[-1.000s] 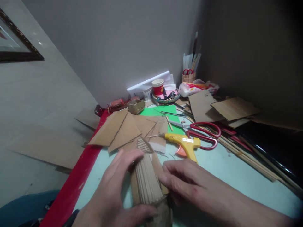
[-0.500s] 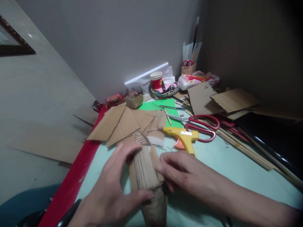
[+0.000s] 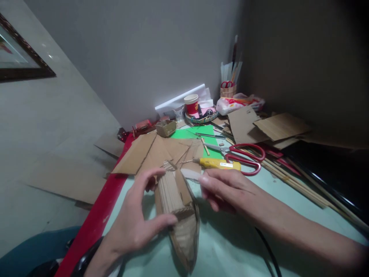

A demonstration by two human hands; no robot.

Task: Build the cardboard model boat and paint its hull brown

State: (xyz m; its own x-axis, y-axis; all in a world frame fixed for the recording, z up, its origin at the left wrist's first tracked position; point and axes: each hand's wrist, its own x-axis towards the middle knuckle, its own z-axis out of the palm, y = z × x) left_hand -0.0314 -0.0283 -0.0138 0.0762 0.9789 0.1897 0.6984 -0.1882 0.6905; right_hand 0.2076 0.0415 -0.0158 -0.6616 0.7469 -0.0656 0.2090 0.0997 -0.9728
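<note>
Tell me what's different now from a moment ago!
The right hand let go of the cardboard model and moved off to its right. The model slid a little away from you, with the left hand still on it. The scissors and yellow glue gun stayed put.

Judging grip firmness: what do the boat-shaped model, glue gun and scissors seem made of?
Boat-shaped model: corrugated cardboard, matte brown with ridges. Glue gun: probably plastic, smooth uniform yellow. Scissors: grey blades look metal; glossy red handles, likely plastic.
</note>
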